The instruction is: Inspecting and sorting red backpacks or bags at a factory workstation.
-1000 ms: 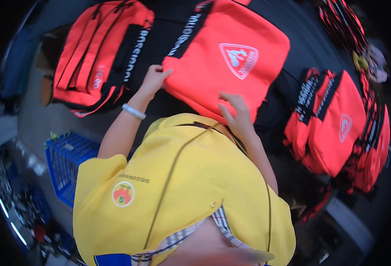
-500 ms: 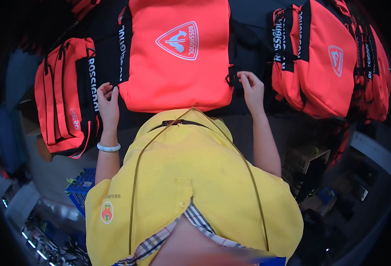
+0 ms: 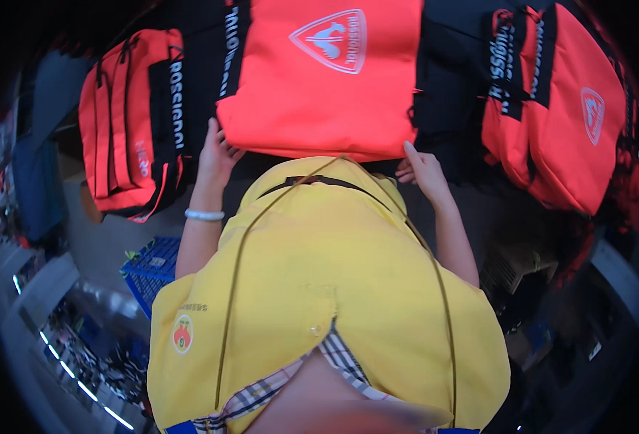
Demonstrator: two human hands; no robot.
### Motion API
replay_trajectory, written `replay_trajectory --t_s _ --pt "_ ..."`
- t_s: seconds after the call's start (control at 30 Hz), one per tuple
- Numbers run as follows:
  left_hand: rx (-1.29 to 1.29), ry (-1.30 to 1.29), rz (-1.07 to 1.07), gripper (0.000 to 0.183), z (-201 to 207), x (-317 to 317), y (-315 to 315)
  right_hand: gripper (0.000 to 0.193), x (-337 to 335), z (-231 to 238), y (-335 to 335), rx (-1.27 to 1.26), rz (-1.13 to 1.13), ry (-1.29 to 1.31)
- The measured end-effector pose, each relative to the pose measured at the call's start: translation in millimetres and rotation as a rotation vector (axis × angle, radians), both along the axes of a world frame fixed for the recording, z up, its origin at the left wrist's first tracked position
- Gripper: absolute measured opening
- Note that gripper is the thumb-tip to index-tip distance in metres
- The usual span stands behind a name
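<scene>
A red backpack with a pale shield-shaped emblem lies on the dark work surface in front of me, its bottom edge toward me. My left hand is at its lower left corner, fingers apart, some of them beside the bottom edge. At the lower right corner is my right hand. One of its digits reaches up to the corner while the other fingers bend inward just below the edge, apart from that digit. Neither hand visibly grips the fabric.
Another red and black bag lies to the left. Several similar bags, one with an emblem, stand at the right. A blue plastic crate sits low on the left, and a brownish crate is low on the right.
Both hands have moved to the backpack's lower corners; the right one came down from the strap buckle at its side. The whole view has shifted, so the bags appear higher and farther right.
</scene>
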State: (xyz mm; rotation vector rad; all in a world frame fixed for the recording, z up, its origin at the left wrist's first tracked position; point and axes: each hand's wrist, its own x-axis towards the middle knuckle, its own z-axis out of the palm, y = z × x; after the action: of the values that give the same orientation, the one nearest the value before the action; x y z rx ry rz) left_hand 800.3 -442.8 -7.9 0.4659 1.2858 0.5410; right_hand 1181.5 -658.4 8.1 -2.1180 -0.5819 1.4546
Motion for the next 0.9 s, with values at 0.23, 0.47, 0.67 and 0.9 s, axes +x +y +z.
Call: replay_trajectory --t_s 0.23,0.47,0.67,0.9 --pt "0.098 0.077 -0.187 0.039 38 50 16 0.062 -12 3 22 0.081 -0.369 0.446" --pt "-0.201 -0.468 0.26 0.045 34 92 17 0.053 -17 -15 43 0.622 -0.922 0.908" --pt "0.04 -0.598 0.372 0.047 82 81 33 0.066 -1 40 57 0.526 -1.173 0.963" --pt "-0.067 -0.538 0.388 0.037 40 -15 66 0.047 -20 76 74 0.689 -0.821 1.601"
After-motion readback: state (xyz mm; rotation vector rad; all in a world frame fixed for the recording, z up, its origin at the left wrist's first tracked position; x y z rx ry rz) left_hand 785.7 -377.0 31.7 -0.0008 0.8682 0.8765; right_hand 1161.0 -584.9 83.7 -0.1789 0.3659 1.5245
